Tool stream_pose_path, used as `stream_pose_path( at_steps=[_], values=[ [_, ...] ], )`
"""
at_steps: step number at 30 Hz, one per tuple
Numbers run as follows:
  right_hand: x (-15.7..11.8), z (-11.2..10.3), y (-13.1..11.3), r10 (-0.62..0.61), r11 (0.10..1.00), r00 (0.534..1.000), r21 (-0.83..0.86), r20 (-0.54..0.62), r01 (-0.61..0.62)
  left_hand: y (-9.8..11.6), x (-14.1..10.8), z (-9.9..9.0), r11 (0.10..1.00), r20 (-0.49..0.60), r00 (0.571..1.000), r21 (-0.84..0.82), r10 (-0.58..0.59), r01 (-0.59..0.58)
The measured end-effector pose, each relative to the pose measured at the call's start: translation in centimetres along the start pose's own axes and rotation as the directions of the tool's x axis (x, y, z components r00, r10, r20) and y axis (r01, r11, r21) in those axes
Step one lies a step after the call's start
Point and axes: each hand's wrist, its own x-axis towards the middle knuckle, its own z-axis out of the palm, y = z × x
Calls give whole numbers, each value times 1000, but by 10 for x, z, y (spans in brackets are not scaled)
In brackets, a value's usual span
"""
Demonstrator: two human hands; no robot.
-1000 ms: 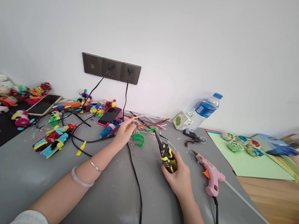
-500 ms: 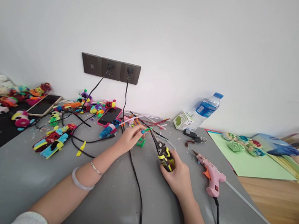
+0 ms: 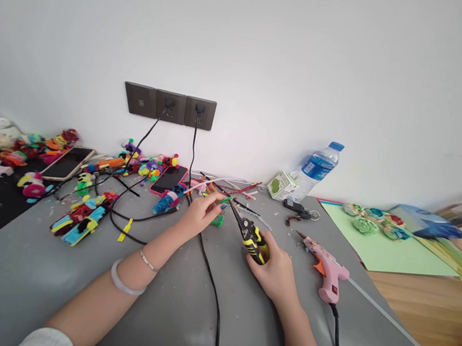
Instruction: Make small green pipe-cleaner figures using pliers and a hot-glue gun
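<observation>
Your right hand (image 3: 278,271) is closed around the black and yellow handles of the pliers (image 3: 252,237), and their long nose points away from you and to the left. Your left hand (image 3: 200,212) has its fingers close together, and between the thumb and the fingertips it holds a small green piece (image 3: 226,200), which is above the far part of the grey bench (image 3: 161,316), just in front of your body's middle. The tip of the pliers comes to this piece, but I cannot tell whether the jaws grip it or are only beside it. Just under your left hand, more green pieces (image 3: 218,221) lie on the bench, partly hidden by your fingers. Behind them there are thin coloured sticks (image 3: 248,191), lying across one another. To the left of this hand you have a blue toy (image 3: 167,202) and a phone (image 3: 168,179) with pink edge. To the right of the pliers lie the keys (image 3: 305,213) and a pink glue gun (image 3: 327,267), whose nozzle is directed to the far left. A water bottle (image 3: 319,167) leans near the wall, behind a small box (image 3: 281,185).
</observation>
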Motion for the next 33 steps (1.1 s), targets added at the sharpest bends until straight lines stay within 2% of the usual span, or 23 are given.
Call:
stream_pose_path(
  at_steps=[9,33],
  values=[
    [0,3,3,-10,1000,1000,-15,-5,10,-9,1,1,982,-40,989,132,141,-134],
    [-2,2,5,-23,1000,1000,20,-11,23,-5,0,2,990,-9,991,57,130,-129]
  ],
)
